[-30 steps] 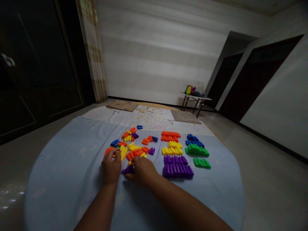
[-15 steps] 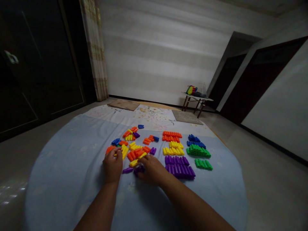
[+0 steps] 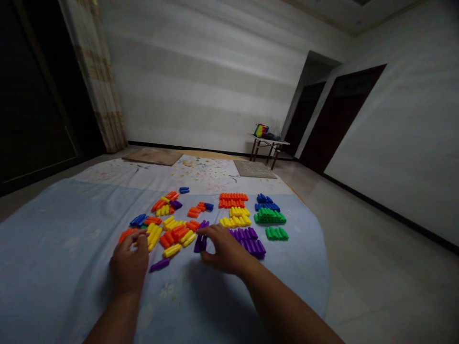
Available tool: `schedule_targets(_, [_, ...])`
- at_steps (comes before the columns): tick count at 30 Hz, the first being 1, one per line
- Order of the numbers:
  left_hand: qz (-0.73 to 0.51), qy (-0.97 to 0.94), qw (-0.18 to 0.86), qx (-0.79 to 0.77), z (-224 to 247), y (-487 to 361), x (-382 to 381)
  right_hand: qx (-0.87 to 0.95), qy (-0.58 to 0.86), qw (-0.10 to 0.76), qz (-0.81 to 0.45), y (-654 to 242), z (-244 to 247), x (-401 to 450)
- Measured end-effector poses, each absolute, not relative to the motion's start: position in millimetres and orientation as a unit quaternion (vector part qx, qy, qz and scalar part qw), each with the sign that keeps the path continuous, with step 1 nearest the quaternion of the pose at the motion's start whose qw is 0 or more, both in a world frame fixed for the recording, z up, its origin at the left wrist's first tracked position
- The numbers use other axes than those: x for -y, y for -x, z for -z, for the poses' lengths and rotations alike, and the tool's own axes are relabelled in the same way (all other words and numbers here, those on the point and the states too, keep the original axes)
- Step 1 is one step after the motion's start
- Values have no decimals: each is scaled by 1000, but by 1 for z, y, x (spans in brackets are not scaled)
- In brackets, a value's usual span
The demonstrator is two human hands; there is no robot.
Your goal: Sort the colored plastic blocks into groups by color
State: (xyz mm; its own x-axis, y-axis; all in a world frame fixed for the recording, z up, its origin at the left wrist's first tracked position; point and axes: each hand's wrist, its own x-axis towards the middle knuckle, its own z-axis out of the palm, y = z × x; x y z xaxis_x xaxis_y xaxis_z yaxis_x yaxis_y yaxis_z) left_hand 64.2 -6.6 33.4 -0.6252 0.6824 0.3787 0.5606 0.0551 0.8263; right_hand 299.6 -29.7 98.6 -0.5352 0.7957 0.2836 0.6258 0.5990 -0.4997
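My right hand (image 3: 224, 248) pinches a purple piece (image 3: 200, 243) between thumb and fingers, left of the stacked purple pieces (image 3: 253, 246). At the left, my left hand (image 3: 129, 258) rests by the yellow pieces (image 3: 154, 236) and orange pieces (image 3: 126, 234) of a mixed pile; its fingers are curled, and what they hold, if anything, is hidden. A lone purple piece (image 3: 159, 265) lies between the hands. Orange rows (image 3: 233, 199), yellow rows (image 3: 235, 220), blue rows (image 3: 267, 205) and green rows (image 3: 270, 217) stand sorted by colour on the right.
A pale blue cloth (image 3: 287, 282) covers the round table. Two flat mats, a brown one (image 3: 153, 156) and a grey one (image 3: 254, 169), lie at its far edge. Behind it, a small side table (image 3: 270, 140) holds a colourful bag (image 3: 261, 130).
The view has turned to the right. My right hand has lifted a purple piece away from the mixed pile, toward the purple stack. My left hand stays beside the yellow pieces.
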Motion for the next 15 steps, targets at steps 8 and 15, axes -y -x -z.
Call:
schedule_targets(8, [-525,-428,52,-733,-37,-66,7,825,499,192,-185,-420,-113,32])
schedule_targets(15, [-514,-409,67,-751,-39,-66,8,823,511,152,-198,-458,-100,32])
